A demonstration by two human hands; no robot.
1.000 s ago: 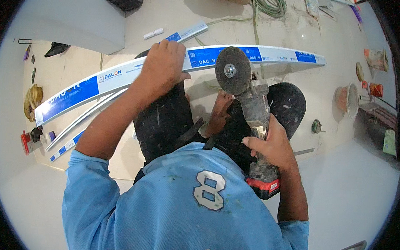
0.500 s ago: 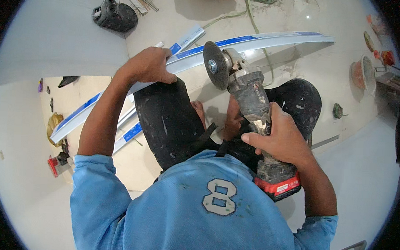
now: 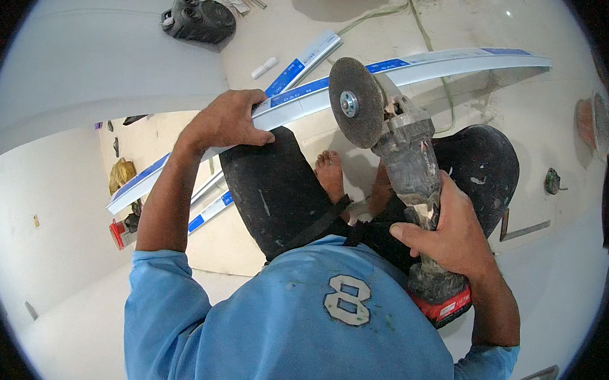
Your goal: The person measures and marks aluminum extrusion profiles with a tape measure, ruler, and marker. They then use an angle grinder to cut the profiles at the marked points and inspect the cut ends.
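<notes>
My left hand [image 3: 229, 122] grips a long white trim strip [image 3: 452, 66] with blue film along it, its thumb and fingers wrapped over the near edge above my left knee. The strip runs from the lower left to the upper right. In my right hand [image 3: 452, 230] is a dusty cordless angle grinder [image 3: 411, 164] with a red battery base, held around its body. Its worn grey disc [image 3: 356, 104] overlaps the strip in view, just right of my left hand; whether they touch I cannot tell.
More blue-filmed strips [image 3: 303, 64] lie on the pale floor, others beside my left leg. A black jug [image 3: 198, 19] stands by the wall at the upper left. To the right are an orange-rimmed tub [image 3: 594, 124], a small green object [image 3: 553, 180] and an L-shaped metal square [image 3: 523, 230].
The whole scene has shifted rightward in view. The grinder's disc shows more of its face and looks larger. Both hands keep their holds.
</notes>
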